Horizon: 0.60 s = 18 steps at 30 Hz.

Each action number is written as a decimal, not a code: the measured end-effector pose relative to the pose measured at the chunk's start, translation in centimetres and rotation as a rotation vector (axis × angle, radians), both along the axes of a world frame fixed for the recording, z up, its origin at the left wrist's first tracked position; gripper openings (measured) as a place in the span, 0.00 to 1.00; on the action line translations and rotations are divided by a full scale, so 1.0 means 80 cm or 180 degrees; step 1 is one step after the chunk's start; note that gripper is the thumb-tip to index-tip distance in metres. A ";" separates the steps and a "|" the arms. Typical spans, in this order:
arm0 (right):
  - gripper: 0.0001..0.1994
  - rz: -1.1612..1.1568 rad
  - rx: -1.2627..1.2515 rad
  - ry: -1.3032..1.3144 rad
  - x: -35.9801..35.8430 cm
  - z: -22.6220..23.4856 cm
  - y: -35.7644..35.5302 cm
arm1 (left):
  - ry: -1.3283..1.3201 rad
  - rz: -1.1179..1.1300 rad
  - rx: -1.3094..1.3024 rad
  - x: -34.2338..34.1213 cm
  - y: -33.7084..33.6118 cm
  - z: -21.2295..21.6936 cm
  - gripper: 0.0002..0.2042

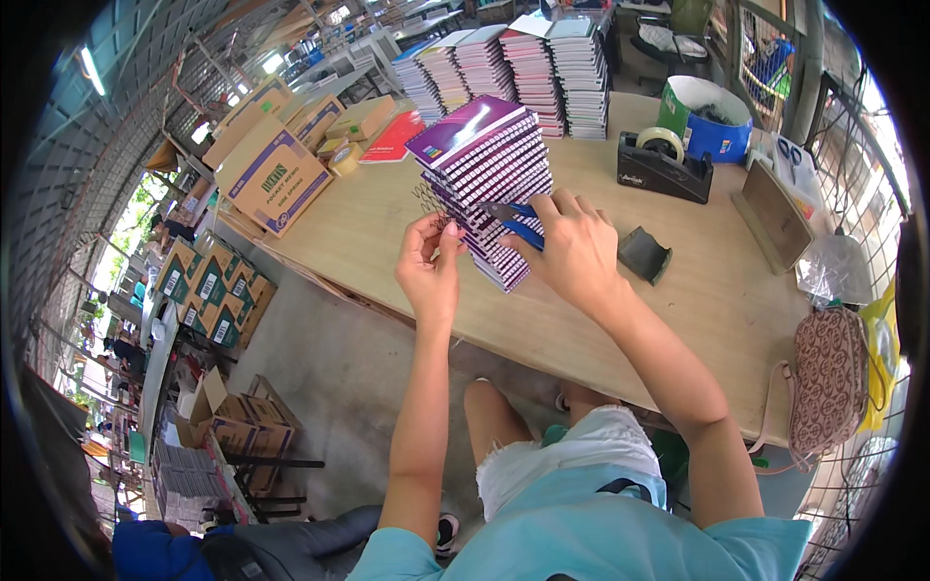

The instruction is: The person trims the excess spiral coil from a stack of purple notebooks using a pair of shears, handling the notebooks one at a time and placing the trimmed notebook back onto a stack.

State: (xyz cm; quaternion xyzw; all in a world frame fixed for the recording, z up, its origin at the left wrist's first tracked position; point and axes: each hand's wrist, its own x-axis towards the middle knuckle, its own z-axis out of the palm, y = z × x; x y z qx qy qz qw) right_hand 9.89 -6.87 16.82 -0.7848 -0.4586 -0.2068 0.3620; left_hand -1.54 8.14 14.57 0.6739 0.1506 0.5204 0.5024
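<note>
A tall stack of purple spiral notebooks (496, 165) stands on the wooden table (387, 247) in front of me. My right hand (578, 244) is closed round blue-handled pliers (526, 232), whose dark jaws point left against the near side of the stack. At the stack's lower left, the fingers of my left hand (429, 269) are pinched on a thin dark spiral wire (426, 199). Loose coils of it stick out above the fingertips beside the notebooks. Whether the jaws grip any wire is too small to tell.
Right of the stack are a dark curved holder (644, 256), a black tape dispenser (665, 167) and a round bin (707, 121). Cardboard boxes (274, 179) and a red notebook (392, 137) lie left. Several notebook piles (579, 82) line the far edge. A patterned bag (829, 380) hangs right.
</note>
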 end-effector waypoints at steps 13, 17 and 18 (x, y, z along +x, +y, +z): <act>0.21 0.0184 -0.0097 0.0063 -0.003 0.007 0.012 | 0.0091 -0.0008 0.0080 -0.003 0.007 0.014 0.11; 0.23 -0.0075 0.0229 -0.0324 -0.004 0.014 0.007 | 0.0107 -0.0123 -0.0006 -0.005 0.002 0.021 0.12; 0.23 -0.0079 0.0225 -0.0320 -0.003 0.014 0.008 | 0.0101 -0.0164 0.0012 -0.005 -0.001 0.026 0.12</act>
